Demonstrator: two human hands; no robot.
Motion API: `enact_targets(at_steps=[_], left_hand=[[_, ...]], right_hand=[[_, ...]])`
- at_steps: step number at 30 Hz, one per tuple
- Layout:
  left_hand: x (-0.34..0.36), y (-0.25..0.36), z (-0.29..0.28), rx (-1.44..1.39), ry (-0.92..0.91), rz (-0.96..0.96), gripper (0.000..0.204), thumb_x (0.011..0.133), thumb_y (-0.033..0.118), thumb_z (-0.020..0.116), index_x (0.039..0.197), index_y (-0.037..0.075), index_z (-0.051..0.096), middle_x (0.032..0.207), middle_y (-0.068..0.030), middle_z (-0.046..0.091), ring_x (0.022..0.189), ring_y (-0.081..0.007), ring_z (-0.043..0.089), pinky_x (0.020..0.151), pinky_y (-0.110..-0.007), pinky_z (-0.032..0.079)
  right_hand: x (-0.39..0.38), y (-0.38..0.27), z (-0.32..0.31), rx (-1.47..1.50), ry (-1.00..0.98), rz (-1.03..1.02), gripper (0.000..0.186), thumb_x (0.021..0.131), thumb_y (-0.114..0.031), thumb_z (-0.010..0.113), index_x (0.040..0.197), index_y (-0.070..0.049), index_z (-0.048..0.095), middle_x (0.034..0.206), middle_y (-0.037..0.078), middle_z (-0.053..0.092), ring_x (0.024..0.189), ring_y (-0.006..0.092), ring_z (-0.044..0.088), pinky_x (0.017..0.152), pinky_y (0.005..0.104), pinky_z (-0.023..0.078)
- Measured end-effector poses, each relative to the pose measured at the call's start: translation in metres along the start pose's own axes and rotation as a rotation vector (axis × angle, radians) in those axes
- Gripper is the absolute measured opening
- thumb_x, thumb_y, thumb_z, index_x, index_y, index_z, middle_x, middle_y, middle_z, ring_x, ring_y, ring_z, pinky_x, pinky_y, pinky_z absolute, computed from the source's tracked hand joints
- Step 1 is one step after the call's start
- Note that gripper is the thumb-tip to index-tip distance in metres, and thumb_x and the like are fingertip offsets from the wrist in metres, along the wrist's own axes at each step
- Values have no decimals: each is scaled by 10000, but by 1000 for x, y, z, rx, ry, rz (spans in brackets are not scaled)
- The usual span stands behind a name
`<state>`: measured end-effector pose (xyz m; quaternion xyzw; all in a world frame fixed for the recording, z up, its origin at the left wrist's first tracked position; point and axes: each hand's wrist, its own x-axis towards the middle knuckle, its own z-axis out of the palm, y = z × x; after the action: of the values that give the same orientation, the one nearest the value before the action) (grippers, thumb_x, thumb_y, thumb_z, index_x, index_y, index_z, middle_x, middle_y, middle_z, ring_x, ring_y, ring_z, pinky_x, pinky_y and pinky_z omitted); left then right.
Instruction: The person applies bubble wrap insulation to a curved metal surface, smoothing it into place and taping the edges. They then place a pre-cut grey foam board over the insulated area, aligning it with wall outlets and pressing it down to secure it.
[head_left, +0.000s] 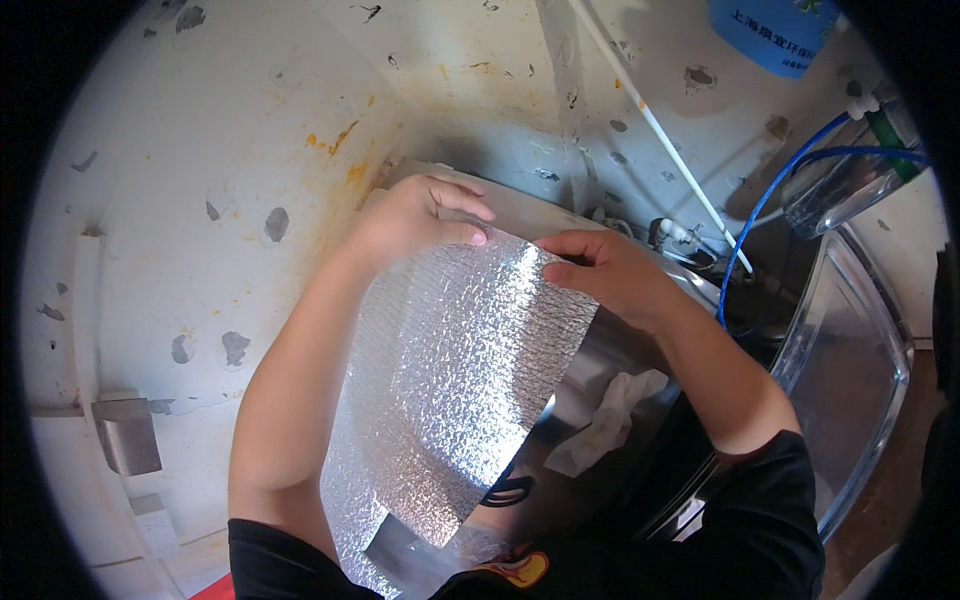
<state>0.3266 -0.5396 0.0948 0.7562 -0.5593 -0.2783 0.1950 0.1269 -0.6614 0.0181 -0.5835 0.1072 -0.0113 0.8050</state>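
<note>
A silver foil bubble sheet, perhaps a bag [470, 350], hangs slanting in front of me, its shiny quilted face catching the light. My right hand [610, 275] grips its upper right corner, the thumb lying on the front face and the index finger along the top edge. At the top edge further left is my left hand [420, 220], its thumb tip pressed to the foil and its index finger curled above. Its other fingers are partly hidden. Under the foil's lower part lies a grey flat surface [400, 550], mostly covered.
A crumpled white tissue [610, 425] and black-handled scissors [508, 491] lie right of the foil. Further right are a clear plastic lid or bin [850, 350], a clear bottle [850, 190] and a blue tube [735, 250]. A white rod [660, 130] leans behind, near a stained white wall [250, 130].
</note>
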Motion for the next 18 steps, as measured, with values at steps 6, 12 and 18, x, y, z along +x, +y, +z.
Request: enact_targets(at_steps=[6, 12, 18], left_hand=[[-25, 31, 17, 749, 256, 321, 101, 670, 144, 699, 771, 151, 697, 834, 6, 609, 860, -173, 552, 855, -353, 331], [-24, 23, 31, 554, 262, 319, 38, 700, 157, 644, 683, 148, 677, 682, 18, 572, 754, -163, 550, 813, -393, 319], [-23, 28, 43, 728, 226, 298, 40, 704, 134, 672, 734, 108, 677, 726, 15, 606, 766, -145, 565, 842, -384, 314]], right_hand=[[-1, 0, -1, 187, -96, 58, 382, 837, -86, 572, 1206, -10, 508, 1017, 44, 601, 895, 99, 546, 814, 255, 429], [0, 7, 0, 237, -169, 56, 401, 850, -100, 558, 1236, -24, 484, 1057, 38, 584, 937, 100, 531, 841, 255, 419], [-2, 13, -2, 198, -178, 33, 388, 853, -83, 544, 1233, -27, 485, 1067, 42, 581, 949, 103, 528, 850, 260, 418]])
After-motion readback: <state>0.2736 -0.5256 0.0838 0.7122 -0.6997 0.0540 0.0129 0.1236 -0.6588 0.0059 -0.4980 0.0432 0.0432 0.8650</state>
